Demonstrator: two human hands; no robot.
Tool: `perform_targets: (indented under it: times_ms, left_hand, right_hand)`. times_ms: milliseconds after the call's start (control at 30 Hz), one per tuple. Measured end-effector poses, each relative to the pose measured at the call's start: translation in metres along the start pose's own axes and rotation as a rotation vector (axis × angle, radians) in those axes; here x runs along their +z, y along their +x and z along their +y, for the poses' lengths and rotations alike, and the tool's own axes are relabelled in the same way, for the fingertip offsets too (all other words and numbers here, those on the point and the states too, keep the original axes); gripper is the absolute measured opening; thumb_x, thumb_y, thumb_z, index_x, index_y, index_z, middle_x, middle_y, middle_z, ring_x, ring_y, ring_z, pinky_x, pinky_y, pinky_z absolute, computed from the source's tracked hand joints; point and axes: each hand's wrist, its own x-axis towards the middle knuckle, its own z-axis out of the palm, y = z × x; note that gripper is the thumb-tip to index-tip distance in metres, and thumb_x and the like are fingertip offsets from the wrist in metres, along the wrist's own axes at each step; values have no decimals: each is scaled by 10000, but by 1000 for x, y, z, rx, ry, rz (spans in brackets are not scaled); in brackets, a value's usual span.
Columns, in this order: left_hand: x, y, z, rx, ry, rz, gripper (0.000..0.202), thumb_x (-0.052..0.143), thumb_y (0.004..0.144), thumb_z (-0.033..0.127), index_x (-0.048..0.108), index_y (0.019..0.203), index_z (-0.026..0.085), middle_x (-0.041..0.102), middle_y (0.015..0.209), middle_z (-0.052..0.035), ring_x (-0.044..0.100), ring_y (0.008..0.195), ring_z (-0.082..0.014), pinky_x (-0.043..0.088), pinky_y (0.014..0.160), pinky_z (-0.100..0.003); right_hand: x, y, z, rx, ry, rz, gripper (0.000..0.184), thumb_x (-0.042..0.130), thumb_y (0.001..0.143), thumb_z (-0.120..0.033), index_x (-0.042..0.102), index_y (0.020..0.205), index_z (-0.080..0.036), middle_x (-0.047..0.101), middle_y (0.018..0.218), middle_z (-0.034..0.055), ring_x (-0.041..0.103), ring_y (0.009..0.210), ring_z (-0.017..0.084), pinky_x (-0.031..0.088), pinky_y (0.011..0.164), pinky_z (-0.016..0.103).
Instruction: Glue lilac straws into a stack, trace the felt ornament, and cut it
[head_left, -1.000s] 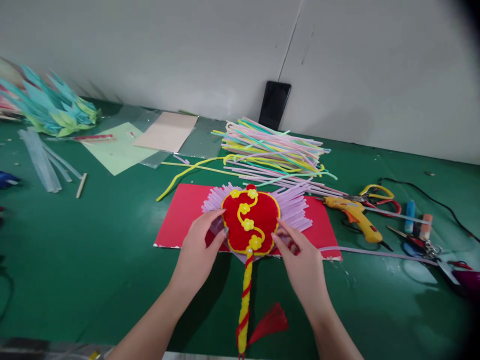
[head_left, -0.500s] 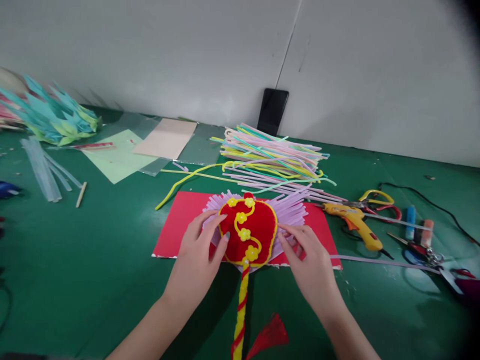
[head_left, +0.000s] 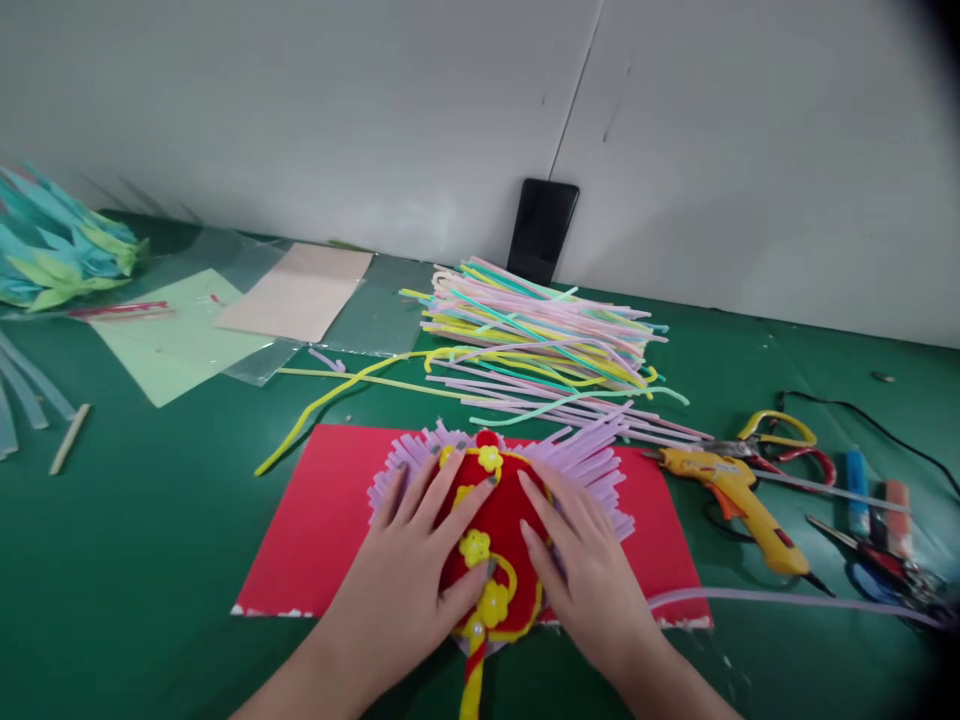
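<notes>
A red felt fan (head_left: 511, 520) with a yellow pipe-cleaner border lies face up in the middle. Yellow flowers (head_left: 475, 547) run down its face, and a yellow-and-red twisted handle (head_left: 471, 692) points toward me. Spread flat over its left part, my left hand (head_left: 405, 580) covers some of the flowers. My right hand (head_left: 589, 560) rests on the right part, fingers extended. Lilac pipe cleaners (head_left: 589, 458) fan out beneath it on both sides. Under everything lies a red card (head_left: 319, 520).
Behind the card is a pile of coloured pipe cleaners (head_left: 540, 330). A black phone (head_left: 544, 228) leans on the wall. To the right lie a yellow glue gun (head_left: 739, 505) and scissors (head_left: 881, 560). Paper sheets (head_left: 296, 290) and a teal-green paper piece (head_left: 64, 250) are at left.
Both hands have moved inward from the fan's edges onto its face and now lie flat. The view has tipped and come closer; the red tassel has left the picture.
</notes>
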Motion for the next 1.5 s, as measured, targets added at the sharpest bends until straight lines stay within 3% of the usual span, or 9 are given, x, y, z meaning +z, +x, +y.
perform_targets:
  times_ms: [300,500,600,733,1167,1500]
  left_hand:
    - [-1,0,-5,67,112,28,692,479,896,476,199,1503,294,168,1583,-49,241,1410,-327,420,1016,-519]
    - [-13,-8,-21,159,57,-77,998,582,718,715,179,1511,261,90,1593,-86,304,1379,-380,516,913,-517]
    - [-16,-11,-28,147,20,-129,1081,692,633,667,174,1508,300,5,1599,-72,331,1361,-403,547,868,-506]
    - [-15,-12,-29,111,-22,-155,1079,705,623,659,169,1503,339,-23,1600,-47,329,1369,-384,518,919,-519]
    - [-21,-9,-25,60,-80,-154,998,744,631,418,242,1489,329,44,1598,-40,288,1386,-374,439,1016,-534]
    - [-18,-6,-24,36,-90,-177,979,719,655,400,223,1495,308,62,1598,-50,255,1406,-366,389,1053,-547]
  right_hand:
    - [-4,4,3,-57,-23,26,442,459,936,-238,473,1361,-118,480,1414,117,438,1302,232,473,1001,374]
    - [-5,3,3,-56,-18,15,467,442,937,-233,437,1388,-113,437,1440,126,419,1319,239,482,1000,383]
    - [-5,2,2,-7,-11,12,463,438,939,-246,440,1391,-145,391,1462,127,405,1333,252,488,1000,403]
    - [-5,1,2,31,31,0,478,450,937,-275,422,1404,-175,427,1419,122,451,1296,243,514,977,393]
    - [-9,-1,5,59,128,6,537,478,926,-286,352,1437,-182,445,1413,110,442,1306,236,483,1018,386]
    - [-7,3,3,63,58,-21,504,456,940,-311,391,1414,-152,468,1409,112,451,1301,232,496,1003,380]
